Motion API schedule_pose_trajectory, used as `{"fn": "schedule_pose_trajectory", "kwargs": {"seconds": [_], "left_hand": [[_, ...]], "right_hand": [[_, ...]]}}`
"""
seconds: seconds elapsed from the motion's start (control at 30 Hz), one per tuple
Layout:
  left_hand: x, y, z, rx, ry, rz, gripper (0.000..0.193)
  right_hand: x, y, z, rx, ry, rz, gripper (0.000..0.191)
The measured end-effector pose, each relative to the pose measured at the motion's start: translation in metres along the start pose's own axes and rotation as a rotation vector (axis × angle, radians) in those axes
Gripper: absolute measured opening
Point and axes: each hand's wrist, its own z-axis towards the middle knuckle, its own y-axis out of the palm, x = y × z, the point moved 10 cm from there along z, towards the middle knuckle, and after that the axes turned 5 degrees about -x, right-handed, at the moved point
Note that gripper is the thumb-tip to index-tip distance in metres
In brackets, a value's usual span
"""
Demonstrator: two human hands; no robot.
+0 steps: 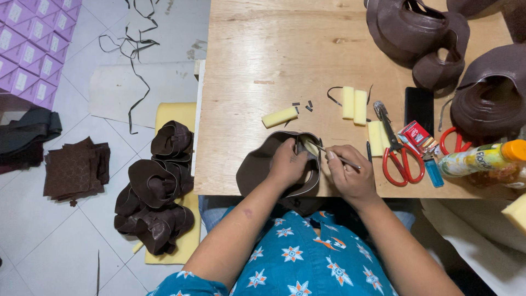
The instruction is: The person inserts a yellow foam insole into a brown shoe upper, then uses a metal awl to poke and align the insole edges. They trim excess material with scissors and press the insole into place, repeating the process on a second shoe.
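Two bare hands work at the near edge of a pale plywood surface (257,55), on a curved piece of dark brown leather-like material shaped like a shoe upper (257,164). The piece is matte and folded round on itself, its lighter lining showing at the opening near the top, and its lower part hangs slightly over the surface's edge. The left hand (287,161) lies on top of the piece, fingers curled over the opening, its grip clamped on the upper's rim. The right hand (350,175) sits just beside it, its grip closed on a thin metal-handled tool (334,155), whose tip points left into the opening. Both forearms come up from below, over a teal shirt with star-like flowers (296,257). Yellow foam blocks (354,104) lie beyond the hands, and red-handled scissors (402,161) lie to the right. More brown uppers (433,38) are stacked at the far right corner, and others are heaped on the tiled floor (156,186)
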Motion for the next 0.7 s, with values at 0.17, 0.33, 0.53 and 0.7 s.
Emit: {"fn": "schedule_pose_trajectory", "kwargs": {"seconds": [0.17, 0.33, 0.53, 0.7], "left_hand": [[-0.005, 0.005, 0.002, 0.009, 0.055, 0.003, 0.024], [-0.016, 0.019, 0.007, -0.041, 0.146, -0.28, 0.021], [-0.027, 0.028, 0.01, -0.056, 0.111, -0.365, 0.02], [-0.022, 0.03, 0.011, -0.083, 0.107, -0.463, 0.046]], "right_hand": [[-0.001, -0.002, -0.005, -0.014, 0.006, -0.152, 0.012], [0.009, 0.005, -0.003, -0.053, 0.053, -0.068, 0.014], [0.004, -0.009, -0.003, 0.048, 0.022, -0.084, 0.014], [0.013, -0.002, 0.0, 0.013, 0.068, -0.01, 0.015]]}}
